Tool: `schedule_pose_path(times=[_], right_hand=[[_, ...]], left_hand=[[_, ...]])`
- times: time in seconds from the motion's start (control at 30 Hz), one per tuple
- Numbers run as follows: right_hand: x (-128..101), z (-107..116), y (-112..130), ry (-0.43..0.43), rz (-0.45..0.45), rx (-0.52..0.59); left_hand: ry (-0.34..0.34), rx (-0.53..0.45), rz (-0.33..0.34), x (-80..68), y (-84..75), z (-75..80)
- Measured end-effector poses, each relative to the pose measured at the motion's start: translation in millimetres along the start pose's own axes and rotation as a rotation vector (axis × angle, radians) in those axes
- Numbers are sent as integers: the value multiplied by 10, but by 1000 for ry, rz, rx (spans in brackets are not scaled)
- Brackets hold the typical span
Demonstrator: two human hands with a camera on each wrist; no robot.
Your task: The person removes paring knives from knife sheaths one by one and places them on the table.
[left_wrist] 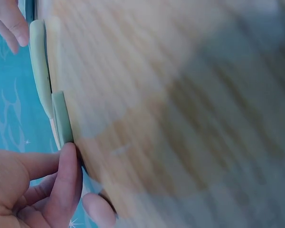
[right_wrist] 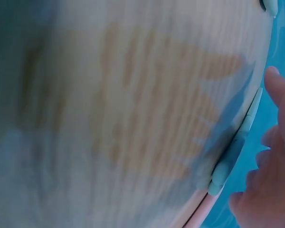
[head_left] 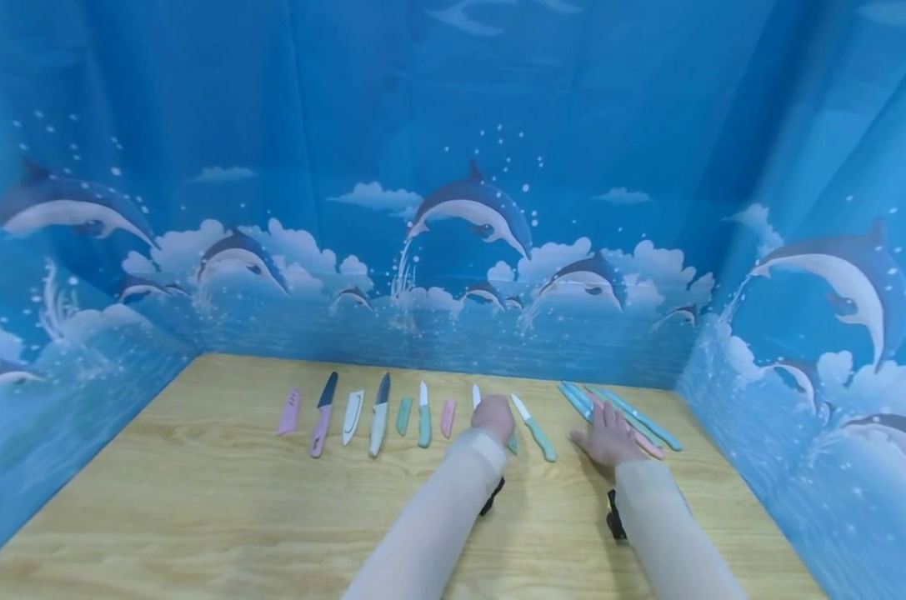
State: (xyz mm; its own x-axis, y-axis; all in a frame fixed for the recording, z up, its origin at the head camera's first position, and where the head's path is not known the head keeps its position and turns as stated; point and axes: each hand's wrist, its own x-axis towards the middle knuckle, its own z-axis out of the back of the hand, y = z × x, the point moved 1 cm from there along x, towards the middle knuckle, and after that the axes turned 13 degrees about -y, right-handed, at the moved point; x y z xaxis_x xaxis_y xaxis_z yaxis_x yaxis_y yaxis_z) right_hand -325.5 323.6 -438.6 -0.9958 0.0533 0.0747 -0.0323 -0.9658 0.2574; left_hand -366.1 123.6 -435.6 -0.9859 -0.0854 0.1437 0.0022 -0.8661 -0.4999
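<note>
Left grip (head_left: 493,417) seemingly around green-handled knife (left_wrist: 62,118)

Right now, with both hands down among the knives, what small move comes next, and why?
Probably lift the green-handled knife slightly off the table: the left hand already curls over it, thumb on its handle, while the right hand lies flat on the pile of knives.
</note>
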Motion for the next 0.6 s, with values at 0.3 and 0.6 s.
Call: schedule_pose_path(times=[0.3, 0.6], right_hand=[[39, -1, 22, -85, 83, -121], [105, 42, 14, -110, -23, -83]], left_hand=[[8, 2, 18, -8, 17, -3], [23, 25, -16, -26, 71, 18]])
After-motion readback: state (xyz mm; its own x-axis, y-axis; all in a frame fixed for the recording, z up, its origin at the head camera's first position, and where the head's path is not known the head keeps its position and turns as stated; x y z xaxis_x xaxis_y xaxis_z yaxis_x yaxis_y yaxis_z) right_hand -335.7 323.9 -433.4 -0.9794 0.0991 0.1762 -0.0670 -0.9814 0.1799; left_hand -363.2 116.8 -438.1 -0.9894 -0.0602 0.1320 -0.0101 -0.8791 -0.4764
